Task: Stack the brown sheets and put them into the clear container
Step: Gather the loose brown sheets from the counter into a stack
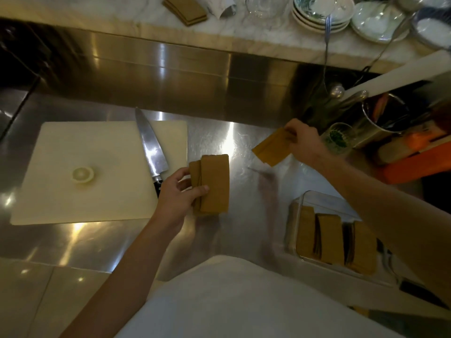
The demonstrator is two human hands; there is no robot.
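Left of the left hand [177, 191]: knife [151, 147] on cutting board [73, 147]. Fingers clamped on brown sheet stack [214, 184] on bench [219, 240]. Right hand [303, 140] fingers pinched on lifted sheets [271, 151]. Below them, clear container [300, 206] is part-filled.

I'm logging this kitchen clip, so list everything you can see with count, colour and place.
Brown sheet stack: one, brown, steel counter centre, held by left hand.
Loose brown sheets: a few, brown, held above the counter by right hand.
Clear container: one, transparent, counter right, holding upright brown sheets.
White cutting board: one, counter left.
Chef's knife: one, steel blade, dark handle, on the board's right edge.
Pale round slice: one, on the board.
Shelf sheets: one brown pile, marble shelf.
Stacked plates: several, white, shelf right.
Left hand: one.
Right hand: one.
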